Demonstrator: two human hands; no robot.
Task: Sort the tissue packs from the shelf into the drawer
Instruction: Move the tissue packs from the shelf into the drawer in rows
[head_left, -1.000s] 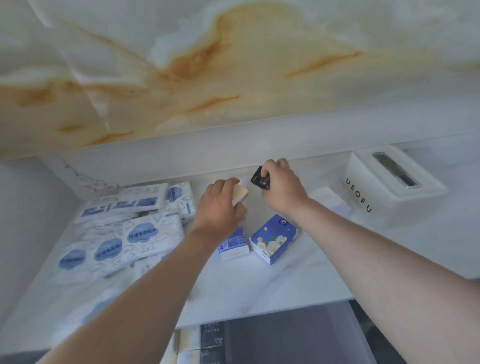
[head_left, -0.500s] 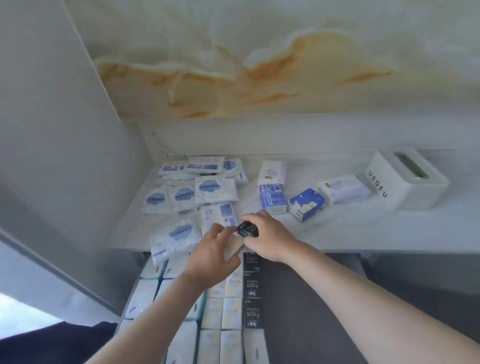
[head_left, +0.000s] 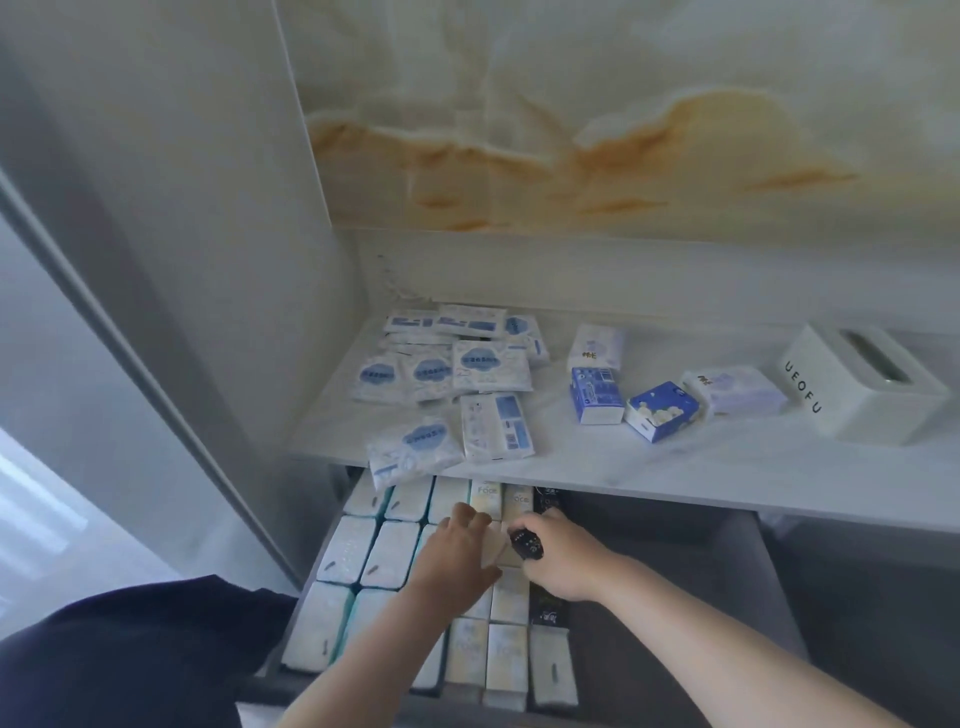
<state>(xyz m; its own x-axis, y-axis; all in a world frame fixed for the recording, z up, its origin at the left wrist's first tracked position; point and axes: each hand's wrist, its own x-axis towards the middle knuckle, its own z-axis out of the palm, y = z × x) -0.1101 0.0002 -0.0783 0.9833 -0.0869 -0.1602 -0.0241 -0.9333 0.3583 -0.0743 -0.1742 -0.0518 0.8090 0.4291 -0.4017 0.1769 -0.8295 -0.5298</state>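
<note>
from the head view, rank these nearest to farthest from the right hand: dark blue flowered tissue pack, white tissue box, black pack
1. black pack, held in the right hand over the drawer.
2. dark blue flowered tissue pack, on the shelf, up and right.
3. white tissue box, at the shelf's far right.

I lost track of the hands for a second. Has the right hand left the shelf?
Yes. The right hand, gripping a black pack, has come down off the shelf and is now over the drawer.

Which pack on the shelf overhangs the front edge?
The cloud-print flat pack at the front left; its corner juts past the shelf edge above the drawer. The others lie fully on.
</note>
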